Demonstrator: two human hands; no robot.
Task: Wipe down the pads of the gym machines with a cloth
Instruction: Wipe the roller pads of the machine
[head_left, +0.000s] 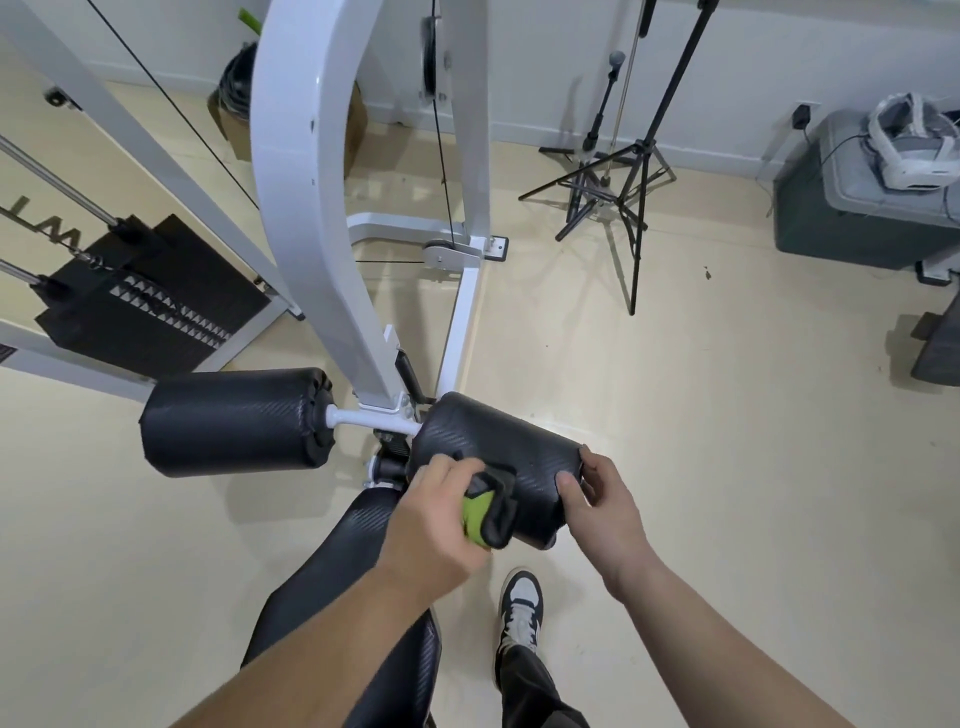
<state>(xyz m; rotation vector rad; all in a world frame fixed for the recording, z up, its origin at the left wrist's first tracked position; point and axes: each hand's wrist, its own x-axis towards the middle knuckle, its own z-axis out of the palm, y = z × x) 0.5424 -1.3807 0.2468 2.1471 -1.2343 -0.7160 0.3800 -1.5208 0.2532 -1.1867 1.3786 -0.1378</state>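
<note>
A white gym machine carries two black roller pads on a white axle. The right roller pad (498, 447) is under both my hands. My left hand (431, 525) grips a black and lime-green cloth (485, 512) and presses it against the near side of that pad. My right hand (605, 499) grips the pad's right end, thumb on top and fingers round the end face. The left roller pad (234, 421) is untouched. A long black seat pad (343, 571) runs toward me under my left forearm.
The white curved frame (306, 208) rises just behind the pads, with a black weight stack (150, 306) at left. Black tripods (618, 187) stand on the beige floor at back right, beside a grey box (852, 208) holding a white headset. My shoe (519, 608) is below the pad.
</note>
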